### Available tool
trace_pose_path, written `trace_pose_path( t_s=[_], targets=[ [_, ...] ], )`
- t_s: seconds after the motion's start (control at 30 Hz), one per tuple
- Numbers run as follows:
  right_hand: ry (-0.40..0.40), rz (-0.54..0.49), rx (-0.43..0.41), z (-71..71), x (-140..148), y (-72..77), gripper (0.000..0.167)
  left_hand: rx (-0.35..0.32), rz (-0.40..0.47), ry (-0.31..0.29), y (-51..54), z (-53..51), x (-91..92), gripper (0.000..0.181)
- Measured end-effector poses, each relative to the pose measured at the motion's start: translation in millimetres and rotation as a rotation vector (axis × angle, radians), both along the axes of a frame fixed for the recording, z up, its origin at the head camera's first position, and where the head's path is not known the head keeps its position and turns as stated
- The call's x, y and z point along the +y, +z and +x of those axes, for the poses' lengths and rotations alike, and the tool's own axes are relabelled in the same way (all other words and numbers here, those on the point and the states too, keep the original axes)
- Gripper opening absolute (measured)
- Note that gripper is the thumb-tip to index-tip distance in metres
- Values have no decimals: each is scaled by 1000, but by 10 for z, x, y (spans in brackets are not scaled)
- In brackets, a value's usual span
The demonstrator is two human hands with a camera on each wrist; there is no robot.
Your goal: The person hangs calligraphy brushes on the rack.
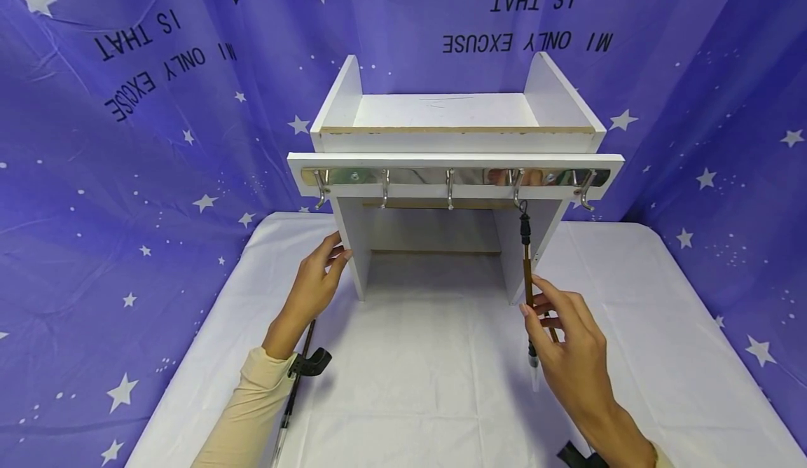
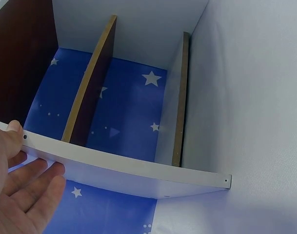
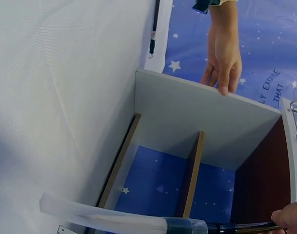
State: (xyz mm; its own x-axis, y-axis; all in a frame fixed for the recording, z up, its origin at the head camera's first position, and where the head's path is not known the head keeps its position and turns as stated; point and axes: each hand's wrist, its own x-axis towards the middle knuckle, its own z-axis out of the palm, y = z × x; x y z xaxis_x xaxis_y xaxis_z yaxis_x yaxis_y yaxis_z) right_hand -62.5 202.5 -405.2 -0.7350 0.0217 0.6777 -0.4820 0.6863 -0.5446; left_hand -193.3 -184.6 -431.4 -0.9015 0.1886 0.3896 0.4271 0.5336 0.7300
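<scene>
I am finding the brush [image 1: 527,272] hanging upright at the right part of the white shelf unit [image 1: 454,141], its loop [image 1: 523,207] meeting the fourth hook [image 1: 518,186] from the left; I cannot tell whether the loop is fully seated. The right hand [image 1: 567,349] is pinching the handle between thumb and fingertips, the remaining fingers bending loosely. A brown length [image 1: 553,331] is showing behind those fingers; I cannot tell what it belongs to. The left hand [image 1: 315,282] is resting against the left side panel [image 1: 355,251], thumb on the front edge, fingers relaxed and only slightly bent, gripping nothing firmly.

I am judging the brush light, with a stiff, smooth handle likely to roll or slip under a loose pinch. I am rating the bare mid-handle the soundest hold; the thin loop is looking flexible, and the clear cap [image 3: 104,218] is probably liable to crack or pull off if squeezed.

As to containers, the cap is enclosing pale bristles. The upper compartment [image 1: 441,111] is showing thin dark lines on its inner board. The lower compartment [image 1: 435,230] is containing cross boards [image 2: 92,80], with blue starred cloth [image 2: 124,109] appearing between them. A second brush [image 1: 291,398] is lying on the table [image 1: 410,384] beside the left forearm.
</scene>
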Motion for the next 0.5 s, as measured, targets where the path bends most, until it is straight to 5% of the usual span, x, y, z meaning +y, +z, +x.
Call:
trace_pose_path(
  t_s=[0.5],
  targets=[
    [7, -3, -34, -25, -18, -30, 60, 5, 8, -5, -2, 5, 1, 45]
  ],
)
